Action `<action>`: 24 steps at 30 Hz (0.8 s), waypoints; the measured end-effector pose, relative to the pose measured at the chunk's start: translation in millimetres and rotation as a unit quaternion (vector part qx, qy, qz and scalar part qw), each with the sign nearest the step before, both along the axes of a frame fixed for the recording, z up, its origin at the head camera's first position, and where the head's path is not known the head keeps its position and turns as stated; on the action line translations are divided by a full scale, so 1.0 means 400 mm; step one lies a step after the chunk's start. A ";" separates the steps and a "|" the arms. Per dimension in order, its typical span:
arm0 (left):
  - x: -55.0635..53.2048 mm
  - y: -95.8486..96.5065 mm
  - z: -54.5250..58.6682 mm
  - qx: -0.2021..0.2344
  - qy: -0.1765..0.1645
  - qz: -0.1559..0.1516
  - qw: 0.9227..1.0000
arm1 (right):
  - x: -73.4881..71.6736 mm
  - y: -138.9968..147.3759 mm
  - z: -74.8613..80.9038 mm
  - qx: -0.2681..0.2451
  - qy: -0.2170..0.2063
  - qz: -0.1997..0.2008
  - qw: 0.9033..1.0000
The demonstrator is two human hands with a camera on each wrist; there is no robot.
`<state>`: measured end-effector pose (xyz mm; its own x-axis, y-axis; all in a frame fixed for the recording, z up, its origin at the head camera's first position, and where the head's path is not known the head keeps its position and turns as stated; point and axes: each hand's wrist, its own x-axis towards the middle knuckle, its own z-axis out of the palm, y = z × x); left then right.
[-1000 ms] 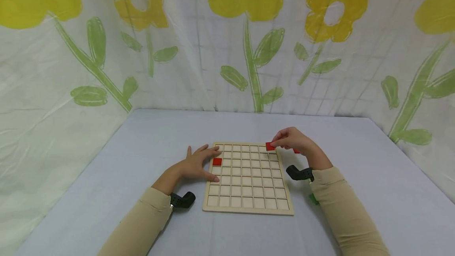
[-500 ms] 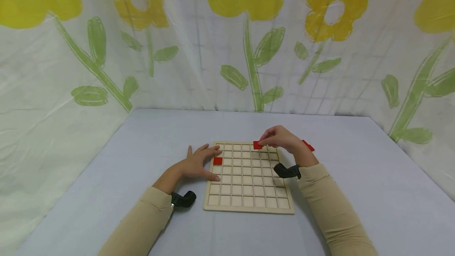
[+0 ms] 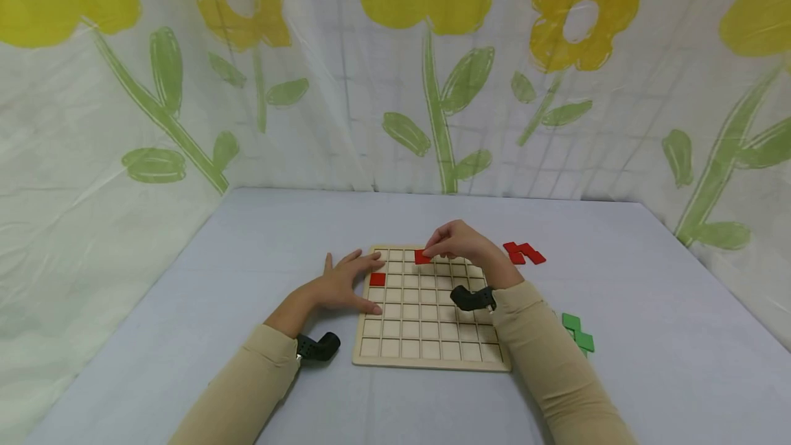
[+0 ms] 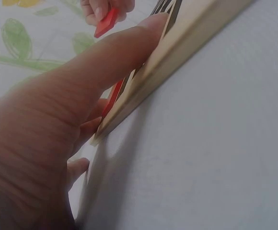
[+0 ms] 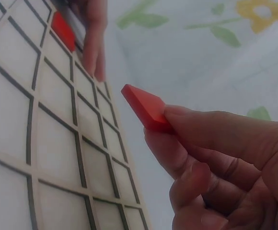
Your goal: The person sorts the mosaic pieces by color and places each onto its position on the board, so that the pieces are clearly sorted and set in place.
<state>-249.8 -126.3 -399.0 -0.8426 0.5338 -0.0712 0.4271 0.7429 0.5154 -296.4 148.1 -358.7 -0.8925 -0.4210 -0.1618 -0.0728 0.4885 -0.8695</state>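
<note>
A wooden grid board point(image 3: 429, 365) with square recesses lies on the table. My left hand point(image 3: 340, 287) rests spread at its left edge, thumb and fingertips on the frame and the nearest squares. Between those fingers, a red square tile point(image 3: 377, 279) sits in the leftmost column, second row from the top. My right hand point(image 3: 460, 242) pinches another red tile point(image 3: 422, 257) between thumb and forefinger over the top row. The right wrist view shows this held tile point(image 5: 146, 105) tilted and raised above the grid, its other fingers curled beneath.
Several red tiles point(image 3: 524, 253) lie on the table right of the board's far corner. Green tiles point(image 3: 577, 335) lie farther down on the right, partly hidden by the right sleeve point(image 3: 550, 356). A flower-printed curtain point(image 3: 309, 150) hangs behind the table.
My right hand has carried the pinched red tile leftward along the top row, from the right corner toward the middle. Loose red and green tiles are uncovered on the right. The left hand stays put.
</note>
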 end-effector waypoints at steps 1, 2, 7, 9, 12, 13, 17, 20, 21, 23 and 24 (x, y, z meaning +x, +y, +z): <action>0.000 0.000 0.000 0.000 -0.001 0.001 1.000 | -0.001 -0.008 -0.003 -0.002 -0.001 -0.001 1.000; 0.000 0.000 0.001 -0.002 -0.002 0.001 1.000 | -0.001 -0.017 -0.004 0.000 0.001 0.001 1.000; 0.001 -0.001 0.003 0.000 -0.009 0.000 1.000 | 0.002 -0.055 -0.012 0.000 -0.007 0.010 1.000; 0.001 -0.001 0.003 0.000 -0.009 -0.001 1.000 | 0.006 -0.068 -0.015 0.005 -0.010 0.016 1.000; 0.001 -0.001 0.003 -0.003 -0.008 0.000 1.000 | 0.010 -0.085 -0.020 0.011 -0.013 0.023 1.000; 0.000 -0.001 0.003 -0.003 -0.008 0.001 1.000 | 0.011 -0.090 -0.022 0.011 -0.014 0.024 1.000; 0.000 0.000 0.004 -0.001 -0.012 0.004 1.000 | 0.014 -0.107 -0.027 0.013 -0.020 0.024 0.999; 0.001 0.001 0.004 0.001 -0.014 0.005 1.000 | 0.014 -0.115 -0.031 0.018 -0.023 0.026 0.999; 0.001 0.001 0.005 0.001 -0.014 0.005 1.000 | 0.014 -0.117 -0.033 0.020 -0.021 0.027 0.999; 0.002 0.001 0.005 0.001 -0.013 0.006 1.000 | 0.015 -0.122 -0.035 0.024 -0.015 0.029 0.999; 0.002 0.001 0.005 0.001 -0.013 0.006 1.000 | 0.016 -0.123 -0.035 0.025 -0.012 0.031 0.999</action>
